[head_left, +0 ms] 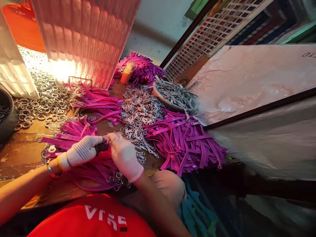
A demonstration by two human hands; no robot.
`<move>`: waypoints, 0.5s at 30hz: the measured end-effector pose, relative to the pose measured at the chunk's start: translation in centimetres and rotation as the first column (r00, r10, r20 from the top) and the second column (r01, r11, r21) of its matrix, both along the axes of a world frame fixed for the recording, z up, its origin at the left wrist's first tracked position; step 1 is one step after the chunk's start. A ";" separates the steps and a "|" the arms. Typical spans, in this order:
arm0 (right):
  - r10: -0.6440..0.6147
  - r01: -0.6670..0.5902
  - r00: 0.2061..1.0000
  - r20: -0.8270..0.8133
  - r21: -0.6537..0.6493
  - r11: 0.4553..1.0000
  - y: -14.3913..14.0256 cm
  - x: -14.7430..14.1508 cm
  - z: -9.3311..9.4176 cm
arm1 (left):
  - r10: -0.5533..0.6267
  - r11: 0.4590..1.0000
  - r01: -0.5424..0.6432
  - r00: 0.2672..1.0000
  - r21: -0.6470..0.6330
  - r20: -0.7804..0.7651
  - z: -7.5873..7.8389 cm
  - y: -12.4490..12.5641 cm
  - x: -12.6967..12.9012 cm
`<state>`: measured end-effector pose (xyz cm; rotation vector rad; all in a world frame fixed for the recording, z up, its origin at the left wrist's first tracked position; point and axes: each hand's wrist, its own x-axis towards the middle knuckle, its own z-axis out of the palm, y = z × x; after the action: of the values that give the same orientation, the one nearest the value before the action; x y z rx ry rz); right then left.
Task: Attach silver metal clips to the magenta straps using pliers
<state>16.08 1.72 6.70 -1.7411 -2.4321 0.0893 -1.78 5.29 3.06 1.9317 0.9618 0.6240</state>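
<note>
My left hand (82,149), in a white knitted glove with dark dots, is closed near the middle of the work surface. A dark tool (101,147) with a black part and a red part shows at its fingertips; its kind is partly hidden. My right hand (124,156), in a white glove with a pink cuff, is closed right beside it. Its fingertips meet the left hand's at a small metal piece too covered to name. Under both hands lies a heap of magenta straps (91,177) with metal rings at their ends.
Loose metal rings (53,102) spread at the left, beside a dark bowl (7,113). Short chains (142,108) are piled ahead, and a bowl (160,93) holds more. Another magenta strap heap (182,141) lies right. An orange bottle (127,73) and a ribbed translucent panel (86,39) stand behind.
</note>
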 end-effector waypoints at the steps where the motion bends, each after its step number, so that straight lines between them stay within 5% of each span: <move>1: 0.012 -0.013 0.999 -0.038 -0.018 1.000 0.0 -0.1 0.2 | 0.024 0.999 -0.023 0.999 -0.026 0.039 -0.1 -0.1 -0.2; 7: -0.015 0.026 0.999 0.050 -0.225 0.974 0.5 -0.8 0.8 | 0.143 0.989 -0.144 0.990 0.022 0.010 -0.3 -1.4 -0.8; 15: 0.116 -0.083 0.971 0.211 -0.160 0.984 0.0 -0.9 -1.0 | 0.081 0.993 -0.070 0.990 0.096 -0.117 -0.2 -1.9 -0.9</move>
<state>15.14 1.71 5.70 -1.7736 -2.7379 0.0982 -2.64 3.41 2.85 2.0404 1.1038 0.6093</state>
